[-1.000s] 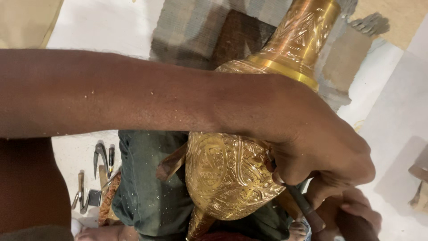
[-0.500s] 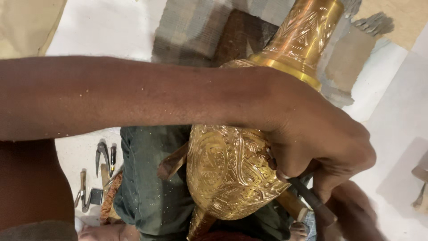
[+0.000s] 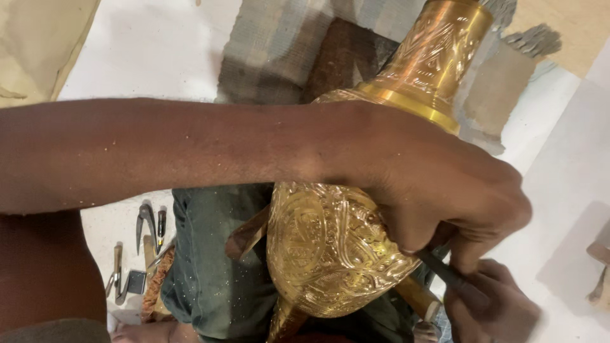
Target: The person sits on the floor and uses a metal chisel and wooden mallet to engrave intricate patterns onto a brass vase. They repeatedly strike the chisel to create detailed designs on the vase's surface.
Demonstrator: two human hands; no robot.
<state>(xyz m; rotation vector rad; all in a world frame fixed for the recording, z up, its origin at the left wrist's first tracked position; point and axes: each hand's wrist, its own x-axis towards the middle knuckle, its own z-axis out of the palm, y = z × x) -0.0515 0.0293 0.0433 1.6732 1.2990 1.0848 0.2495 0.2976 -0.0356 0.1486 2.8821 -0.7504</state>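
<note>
At the near edge, the person's lap in dark green trousers carries a large engraved brass vase, lying tilted with its round belly near and its long neck running up toward the far right. Its pointed foot shows at the near edge, and a wooden piece juts out from under the belly on the left. At the near right, the right hand lies low beside the belly, its fingers curled shut around a thin dark metal tool, which slants up toward the vase surface. Just above it the left hand is pressed on the shoulder of the vase, its fingers bent down and pinched closed on the upper part of the same tool; the left forearm crosses the whole view from the left. On the white floor at the near left lie several small hand tools, well apart from the vase. Farther off, behind the neck, a striped grey cloth and a dark brown block lie on the floor, with a grey scrap at the far right.
</note>
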